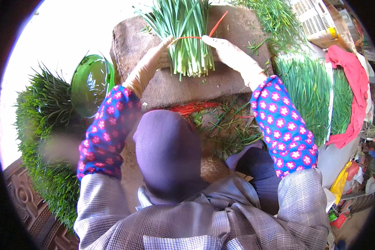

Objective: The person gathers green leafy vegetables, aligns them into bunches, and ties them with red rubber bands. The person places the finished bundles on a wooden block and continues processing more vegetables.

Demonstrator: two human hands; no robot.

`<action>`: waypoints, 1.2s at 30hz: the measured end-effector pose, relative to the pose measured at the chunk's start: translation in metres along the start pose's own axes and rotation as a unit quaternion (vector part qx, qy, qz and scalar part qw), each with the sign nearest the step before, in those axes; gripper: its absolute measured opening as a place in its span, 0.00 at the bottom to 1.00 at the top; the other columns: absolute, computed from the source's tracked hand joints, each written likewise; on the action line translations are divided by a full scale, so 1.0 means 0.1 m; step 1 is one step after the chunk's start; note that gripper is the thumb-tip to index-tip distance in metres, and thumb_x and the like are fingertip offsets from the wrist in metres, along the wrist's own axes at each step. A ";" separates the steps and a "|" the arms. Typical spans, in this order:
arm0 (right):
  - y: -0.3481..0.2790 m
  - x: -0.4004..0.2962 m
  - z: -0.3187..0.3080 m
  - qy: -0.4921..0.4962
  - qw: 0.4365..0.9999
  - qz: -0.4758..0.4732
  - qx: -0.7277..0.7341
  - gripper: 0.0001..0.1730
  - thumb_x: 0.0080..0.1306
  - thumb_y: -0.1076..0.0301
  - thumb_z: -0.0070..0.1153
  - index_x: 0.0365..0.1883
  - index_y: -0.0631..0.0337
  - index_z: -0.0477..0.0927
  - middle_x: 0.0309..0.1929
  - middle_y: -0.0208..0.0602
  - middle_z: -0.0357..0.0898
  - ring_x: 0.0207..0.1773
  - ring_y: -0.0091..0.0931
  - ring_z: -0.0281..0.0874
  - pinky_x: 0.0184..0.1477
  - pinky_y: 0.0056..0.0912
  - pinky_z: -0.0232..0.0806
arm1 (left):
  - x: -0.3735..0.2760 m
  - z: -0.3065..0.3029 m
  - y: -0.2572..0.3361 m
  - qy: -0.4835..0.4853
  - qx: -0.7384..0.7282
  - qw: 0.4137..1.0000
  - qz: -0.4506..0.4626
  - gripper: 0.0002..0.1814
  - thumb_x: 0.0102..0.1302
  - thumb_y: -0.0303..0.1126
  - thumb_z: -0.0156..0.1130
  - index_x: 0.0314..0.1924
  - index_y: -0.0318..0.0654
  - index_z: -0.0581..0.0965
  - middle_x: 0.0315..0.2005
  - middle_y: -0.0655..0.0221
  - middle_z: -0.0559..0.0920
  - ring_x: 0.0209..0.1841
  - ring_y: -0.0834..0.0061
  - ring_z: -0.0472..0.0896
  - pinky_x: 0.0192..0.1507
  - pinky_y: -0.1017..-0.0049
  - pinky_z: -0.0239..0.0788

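A bunch of garlic chives (190, 57) lies on a burlap-covered block (181, 90), its pale cut ends towards me. Across its stalks runs a thin red tie strip (190, 37). My left hand (156, 59), in a pale glove, grips the strip at the bunch's left edge, with fingers against the stalks. At the right edge my right hand (229, 54), also gloved, pinches the strip between thumb and finger. A loose red end sticks up beyond that thumb. The fingers behind the bunch are partly hidden.
Left stand a green bucket (90, 84) with liquid and a large mass of chives (47, 125). Red strips (193, 107) and leaf scraps (225, 131) lie below the block. More chives (303, 84), a red cloth (351, 93) and a plastic crate (312, 18) are at right.
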State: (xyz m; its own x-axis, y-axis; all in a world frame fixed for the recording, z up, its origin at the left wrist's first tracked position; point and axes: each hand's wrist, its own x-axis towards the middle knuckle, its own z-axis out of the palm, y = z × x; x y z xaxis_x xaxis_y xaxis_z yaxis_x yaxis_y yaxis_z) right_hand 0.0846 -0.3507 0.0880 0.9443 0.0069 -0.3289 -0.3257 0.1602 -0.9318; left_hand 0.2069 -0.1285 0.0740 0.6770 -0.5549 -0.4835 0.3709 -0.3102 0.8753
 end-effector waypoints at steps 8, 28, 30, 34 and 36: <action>-0.10 0.00 0.02 -0.041 0.995 0.062 0.062 0.29 0.65 0.49 0.62 0.58 0.56 0.76 0.54 0.28 0.78 0.60 0.21 0.67 0.62 0.32 0.61 | 0.22 0.15 0.38 -0.144 0.027 0.985 -0.096 0.30 0.62 0.58 0.64 0.51 0.39 0.77 0.39 0.67 0.84 0.39 0.73 0.84 0.47 0.68 0.78; -0.17 -0.03 -0.02 0.001 0.896 -0.315 -0.313 0.41 0.46 0.66 0.75 0.58 0.64 0.69 0.53 0.40 0.76 0.55 0.29 0.73 0.59 0.35 0.67 | -0.04 0.24 0.30 -0.017 0.255 0.911 0.325 0.39 0.44 0.37 0.82 0.56 0.33 0.73 0.48 0.60 0.82 0.45 0.73 0.81 0.43 0.75 0.77; -0.11 -0.10 -0.12 -0.009 0.916 -0.256 -0.308 0.38 0.47 0.66 0.74 0.56 0.63 0.72 0.53 0.40 0.75 0.55 0.30 0.71 0.60 0.36 0.65 | -0.02 0.30 0.14 -0.024 0.199 0.919 0.340 0.42 0.42 0.36 0.83 0.57 0.32 0.72 0.51 0.61 0.79 0.53 0.69 0.76 0.53 0.70 0.70; 0.07 -0.02 -0.28 -0.002 0.934 -0.221 -0.280 0.54 0.44 0.68 0.77 0.68 0.61 0.59 0.64 0.45 0.67 0.66 0.35 0.63 0.67 0.36 0.57 | 0.03 0.32 -0.04 -0.036 0.154 0.939 0.305 0.45 0.39 0.36 0.84 0.58 0.31 0.71 0.52 0.60 0.79 0.55 0.65 0.76 0.60 0.68 0.66; 0.17 -0.07 -0.29 -0.027 0.958 -0.220 -0.181 0.55 0.45 0.67 0.77 0.68 0.62 0.58 0.65 0.46 0.66 0.68 0.36 0.62 0.68 0.37 0.57 | 0.00 0.35 -0.10 0.039 0.207 0.922 0.324 0.46 0.38 0.38 0.85 0.57 0.31 0.71 0.50 0.59 0.80 0.54 0.66 0.77 0.59 0.69 0.68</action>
State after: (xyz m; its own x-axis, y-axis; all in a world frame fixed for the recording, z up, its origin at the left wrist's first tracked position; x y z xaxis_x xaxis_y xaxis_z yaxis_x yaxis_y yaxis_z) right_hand 0.0711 -0.3770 0.0697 0.9919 0.0690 0.1064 0.1179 -0.1934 -0.9740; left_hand 0.1809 -0.1526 0.0652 0.7213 -0.6746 0.1570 -0.3913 -0.2098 0.8961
